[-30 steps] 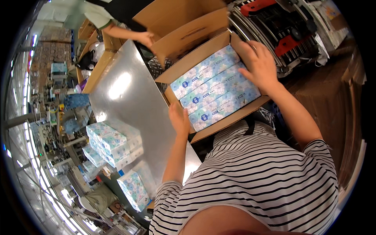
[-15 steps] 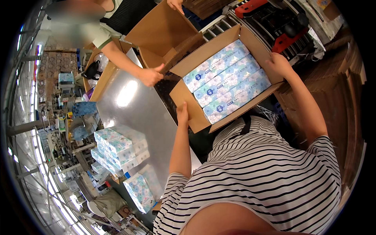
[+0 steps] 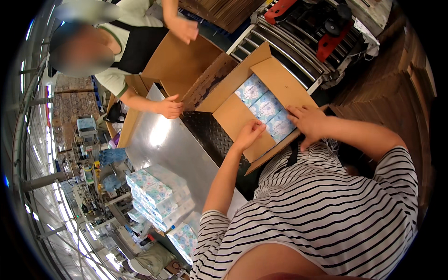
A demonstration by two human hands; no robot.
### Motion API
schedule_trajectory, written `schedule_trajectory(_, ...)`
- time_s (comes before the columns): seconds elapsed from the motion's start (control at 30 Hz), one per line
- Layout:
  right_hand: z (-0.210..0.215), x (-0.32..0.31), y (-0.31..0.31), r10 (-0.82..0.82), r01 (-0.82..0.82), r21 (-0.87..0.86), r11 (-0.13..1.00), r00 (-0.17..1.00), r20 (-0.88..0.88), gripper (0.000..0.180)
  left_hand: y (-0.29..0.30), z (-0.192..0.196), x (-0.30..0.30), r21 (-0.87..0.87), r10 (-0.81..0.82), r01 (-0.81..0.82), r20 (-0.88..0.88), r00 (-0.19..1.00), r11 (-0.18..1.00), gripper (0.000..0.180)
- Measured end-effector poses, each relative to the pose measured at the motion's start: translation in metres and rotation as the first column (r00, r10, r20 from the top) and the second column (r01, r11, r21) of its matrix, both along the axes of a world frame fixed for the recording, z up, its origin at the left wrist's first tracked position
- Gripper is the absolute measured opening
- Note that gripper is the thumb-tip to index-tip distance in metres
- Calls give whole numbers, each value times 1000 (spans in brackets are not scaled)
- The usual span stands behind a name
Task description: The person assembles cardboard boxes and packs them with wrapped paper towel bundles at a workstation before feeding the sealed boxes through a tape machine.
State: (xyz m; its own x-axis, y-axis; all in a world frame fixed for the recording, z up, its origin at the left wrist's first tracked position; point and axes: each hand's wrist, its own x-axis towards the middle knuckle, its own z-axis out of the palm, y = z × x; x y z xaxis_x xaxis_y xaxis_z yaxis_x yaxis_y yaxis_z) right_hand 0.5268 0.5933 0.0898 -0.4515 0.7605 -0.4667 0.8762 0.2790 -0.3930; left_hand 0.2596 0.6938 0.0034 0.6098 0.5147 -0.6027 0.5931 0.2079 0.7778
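Note:
An open cardboard carton [image 3: 230, 117] sits in front of me, holding blue-and-white floral packs [image 3: 267, 107] laid side by side. Its left flap is folded inward over part of the packs. My left hand [image 3: 249, 136] is on that flap, fingers drawn together at its inner edge. Spread fingers of my right hand [image 3: 309, 123] lie over the lower end of the right flap [image 3: 285, 80], close to the packs. The far flap stands up.
Another open carton [image 3: 186, 60] stands beyond, with a co-worker's hands [image 3: 171, 107] near it. A metal table [image 3: 186, 149] at left bears wrapped floral packs [image 3: 156, 191]. A roller conveyor [image 3: 275, 51] with a red-and-black machine is at upper right; flattened cardboard [image 3: 387, 100] stacks at right.
The carton's left flap has folded inward over the packs, with my left hand moving onto it. My right hand has come down and left from the right side. The co-worker's upper hand has moved left.

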Motion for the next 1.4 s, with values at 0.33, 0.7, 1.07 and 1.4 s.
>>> schedule_trajectory(0.33, -117, -4, 88, -167, 319, 493, 810, 930, -328, 63, 64, 85, 26, 863, -115, 6, 61, 992, 505, 47)
schedule_trajectory(0.7, -193, 34, 111, -239, 782, -575, -240, -621, -746, 35, -57, 3, -18, 863, 194, 284, -390, 900, 419, 73)
schedule_trajectory(1.07, -113, 3, 119, -882, 878, 158, 453, 466, -64, 54, -9, -57, -44, 643, 695, -588, 118, 709, 490, 49)
schedule_trajectory(1.4, -110, 28, 196, -799, 790, 193, 582, 600, -47, 55, -12, -43, 5, 487, 825, -756, 116, 552, 438, 54)
